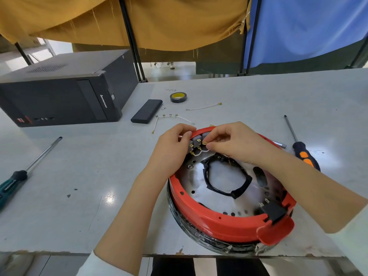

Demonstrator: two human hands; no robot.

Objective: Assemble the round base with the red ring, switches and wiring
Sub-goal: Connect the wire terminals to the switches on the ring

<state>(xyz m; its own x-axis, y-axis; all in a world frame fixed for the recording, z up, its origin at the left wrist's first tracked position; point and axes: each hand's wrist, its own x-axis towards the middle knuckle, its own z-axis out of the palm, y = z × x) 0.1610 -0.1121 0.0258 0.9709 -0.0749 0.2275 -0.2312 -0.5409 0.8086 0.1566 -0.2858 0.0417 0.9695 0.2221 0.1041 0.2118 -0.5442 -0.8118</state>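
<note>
While pinching a brass terminal (204,143) onto a grey switch (199,140) at the far rim of the red ring (219,222) on the worktop (79,176), right hand (231,144), left hand (175,144) clasping the switches: likely bent tab if pushed crooked.

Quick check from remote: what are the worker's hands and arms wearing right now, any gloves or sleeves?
No gloves: the left hand and right hand are bare, with no rings or watch visible. Both forearms are bare too; white sleeves show only at the frame's lower edge and right edge.
</note>
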